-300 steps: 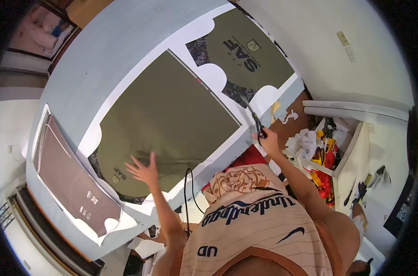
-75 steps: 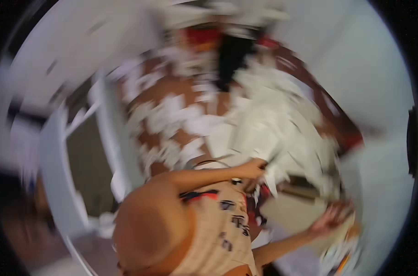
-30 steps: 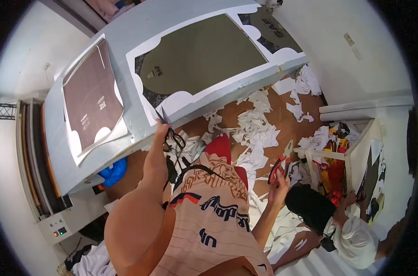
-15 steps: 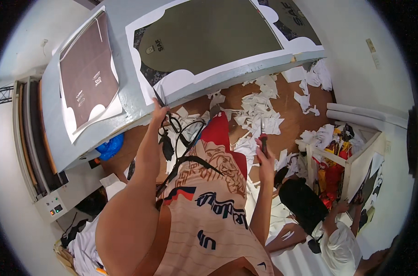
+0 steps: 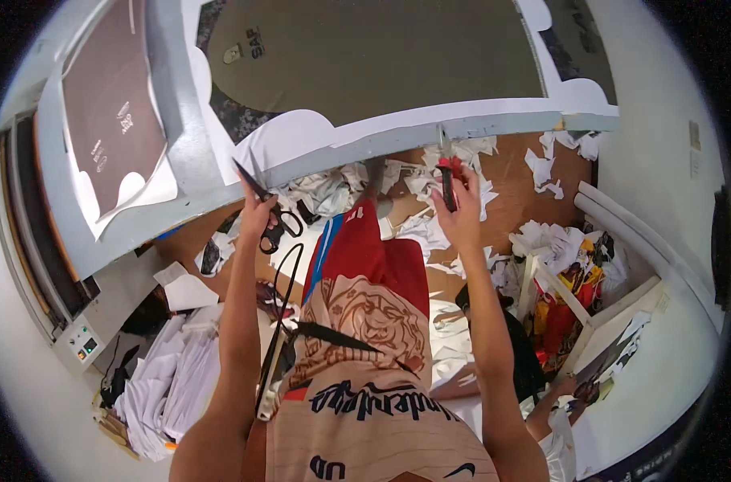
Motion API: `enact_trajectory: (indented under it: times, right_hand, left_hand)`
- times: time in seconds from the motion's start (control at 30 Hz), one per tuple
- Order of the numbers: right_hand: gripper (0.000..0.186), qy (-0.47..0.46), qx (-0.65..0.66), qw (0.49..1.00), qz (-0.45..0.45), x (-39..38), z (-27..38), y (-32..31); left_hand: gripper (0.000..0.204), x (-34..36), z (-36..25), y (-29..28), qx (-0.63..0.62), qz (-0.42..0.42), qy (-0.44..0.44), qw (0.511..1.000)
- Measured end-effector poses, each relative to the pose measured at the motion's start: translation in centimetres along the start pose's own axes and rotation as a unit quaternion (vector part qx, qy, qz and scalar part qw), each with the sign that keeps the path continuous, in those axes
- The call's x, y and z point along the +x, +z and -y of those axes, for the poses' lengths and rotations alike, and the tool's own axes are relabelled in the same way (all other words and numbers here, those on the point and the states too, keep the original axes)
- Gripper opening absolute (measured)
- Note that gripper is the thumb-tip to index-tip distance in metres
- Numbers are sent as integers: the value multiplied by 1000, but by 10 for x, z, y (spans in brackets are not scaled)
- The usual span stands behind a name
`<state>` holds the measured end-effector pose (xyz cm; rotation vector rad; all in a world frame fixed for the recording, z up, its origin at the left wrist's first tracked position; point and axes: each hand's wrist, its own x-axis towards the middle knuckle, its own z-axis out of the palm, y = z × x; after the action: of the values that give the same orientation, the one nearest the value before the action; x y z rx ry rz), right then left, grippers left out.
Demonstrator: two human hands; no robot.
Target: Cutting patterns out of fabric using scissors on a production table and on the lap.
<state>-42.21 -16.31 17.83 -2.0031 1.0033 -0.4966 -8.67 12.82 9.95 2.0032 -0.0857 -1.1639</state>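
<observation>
My left hand is closed around black-handled scissors. Their dark blades point up toward the lower left corner of a large white sheet printed with a dark green panel, and the finger loops hang below the hand. The sheet lies on a blue-grey table, reaching close to its near edge. In my right hand is a slim tool with a red-and-black handle and a pale metal tip. That tip points up at the table's near edge; its exact kind is unclear.
Another printed sheet, brownish, lies on the table's left part. White scraps litter the brown floor below. At right stand a wooden-framed bin of cloth pieces and white rolls. Another person's hands show at lower right.
My view has shifted closer to the table. My right hand has risen with the tool to the table's edge. My left hand still holds the scissors by the sheet's corner.
</observation>
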Motion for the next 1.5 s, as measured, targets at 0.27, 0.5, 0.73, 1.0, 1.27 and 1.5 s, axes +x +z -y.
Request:
enact_trajectory:
  times: [0.27, 0.5, 0.73, 1.0, 1.27, 1.5]
  right_hand:
    - [35, -210, -162, 941, 208, 84, -25, 38]
    - [68, -184, -96, 956, 206, 138, -17, 71]
    - [78, -153, -246, 946, 143, 173, -61, 52]
    - [74, -159, -213, 951, 159, 172, -61, 47]
    - [68, -224, -166, 868, 412, 104, -62, 9]
    - [34, -183, -154, 952, 192, 60, -26, 0]
  left_hand:
    - [104, 7, 11, 17, -55, -54, -39, 996]
    - [68, 3, -5, 23, -48, -73, -111, 990]
    - [69, 5, -4, 32, -59, -95, -125, 986]
    - [10, 3, -2, 31, -70, -96, -128, 985]
    - [22, 0, -4, 27, -70, -99, -122, 985]
    - [62, 4, 40, 4, -63, -80, -40, 994]
